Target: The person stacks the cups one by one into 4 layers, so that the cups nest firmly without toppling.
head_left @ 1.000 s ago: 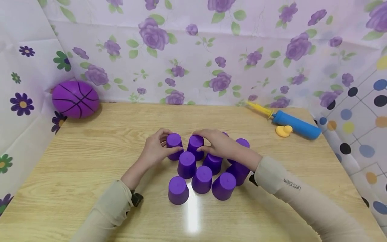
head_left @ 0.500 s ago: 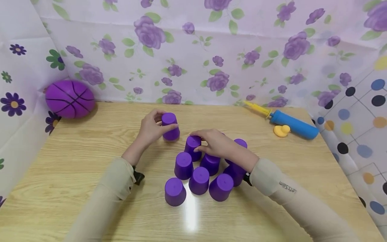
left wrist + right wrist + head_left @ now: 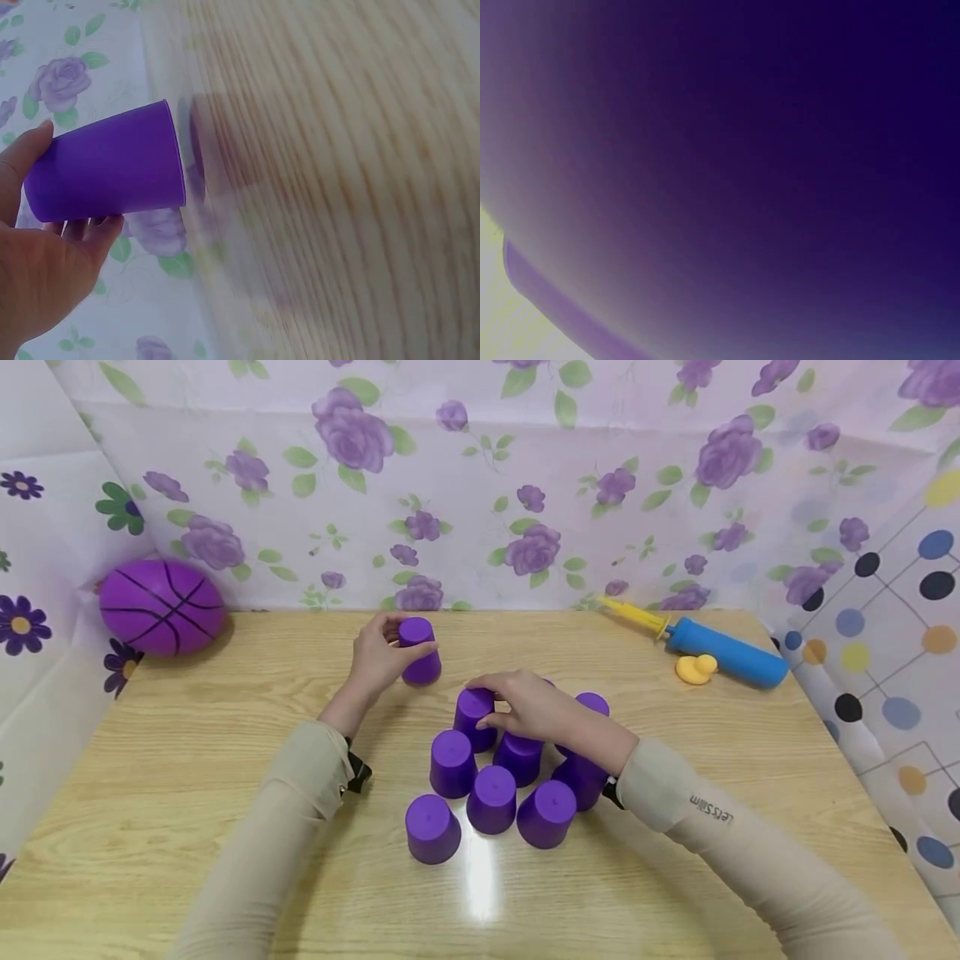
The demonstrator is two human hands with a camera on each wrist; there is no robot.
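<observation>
My left hand grips an upside-down purple cup near the back of the table, thumb on one side and fingers on the other. In the left wrist view this cup has its rim close over the wood, with its reflection beside it. My right hand pinches another upturned purple cup at the back left of a cluster. Several like cups stand around it, among them a front-left cup and a front-right cup. The right hand and forearm partly cover some. A purple surface fills the right wrist view.
A purple ball with black lines sits at the back left corner of the wooden table. At the back right lie a blue and yellow hand pump and a yellow rubber duck. Flowered sheeting hangs behind.
My left hand has carried its cup away from the cluster toward the back edge of the table. The right hand keeps its hold on its cup, and the view has shifted slightly.
</observation>
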